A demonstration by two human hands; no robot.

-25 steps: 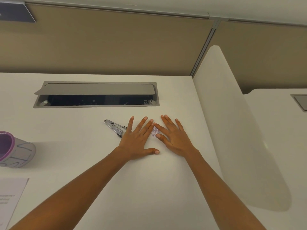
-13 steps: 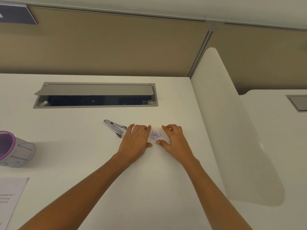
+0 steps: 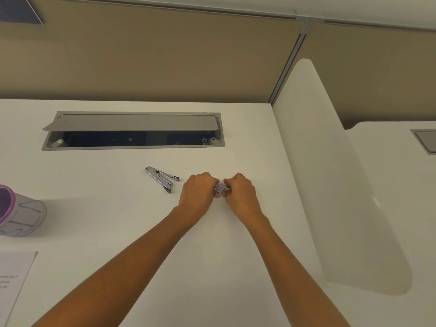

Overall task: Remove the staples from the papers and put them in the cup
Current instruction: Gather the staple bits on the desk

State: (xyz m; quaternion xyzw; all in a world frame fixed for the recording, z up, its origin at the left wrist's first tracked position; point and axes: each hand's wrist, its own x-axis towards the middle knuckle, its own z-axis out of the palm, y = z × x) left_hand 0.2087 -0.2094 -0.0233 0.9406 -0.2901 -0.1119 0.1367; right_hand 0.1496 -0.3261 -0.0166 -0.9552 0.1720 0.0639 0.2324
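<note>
Staples point(image 3: 220, 186) loose in small pile on desk point(image 3: 212, 256), pinched between curled left hand point(image 3: 197, 193) and right hand point(image 3: 240, 192). Staple remover point(image 3: 161, 177) set aside. Judged: removal done; transfer outstanding. Cup point(image 3: 21, 212) far left, well apart.

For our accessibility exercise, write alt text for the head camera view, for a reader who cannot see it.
Two bare hands, left hand and right hand, curl together around a small pile of staples on a white desk. A metal staple remover lies just left of them; a purple-rimmed cup and a printed paper sit at the left edge.
</note>
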